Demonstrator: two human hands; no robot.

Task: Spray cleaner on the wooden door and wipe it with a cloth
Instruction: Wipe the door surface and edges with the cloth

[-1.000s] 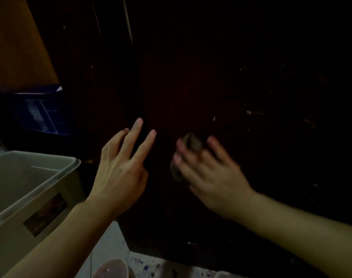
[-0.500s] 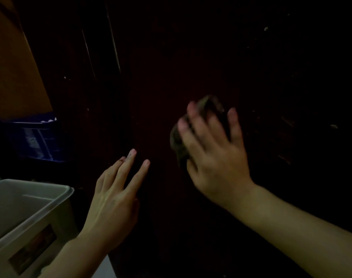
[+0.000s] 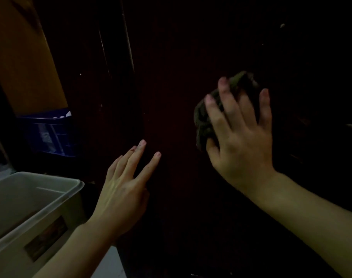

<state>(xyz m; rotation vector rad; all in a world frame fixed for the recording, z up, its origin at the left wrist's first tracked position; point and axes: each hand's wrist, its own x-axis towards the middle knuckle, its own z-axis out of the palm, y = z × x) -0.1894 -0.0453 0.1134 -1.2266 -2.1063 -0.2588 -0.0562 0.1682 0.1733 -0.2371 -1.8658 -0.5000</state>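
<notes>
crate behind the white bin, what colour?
Dark blue crate, head view, dimly lit.

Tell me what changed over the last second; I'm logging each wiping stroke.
The right hand carried the cloth up and rightward across the door, pressing it throughout. The view shifted too. The left hand stayed open, fingers straight by the door, and the bin stayed beside it.

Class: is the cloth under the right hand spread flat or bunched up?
Bunched up. The cloth bulges as a crumpled wad beyond the right hand, whose straight fingers press it to the wooden door.
</notes>
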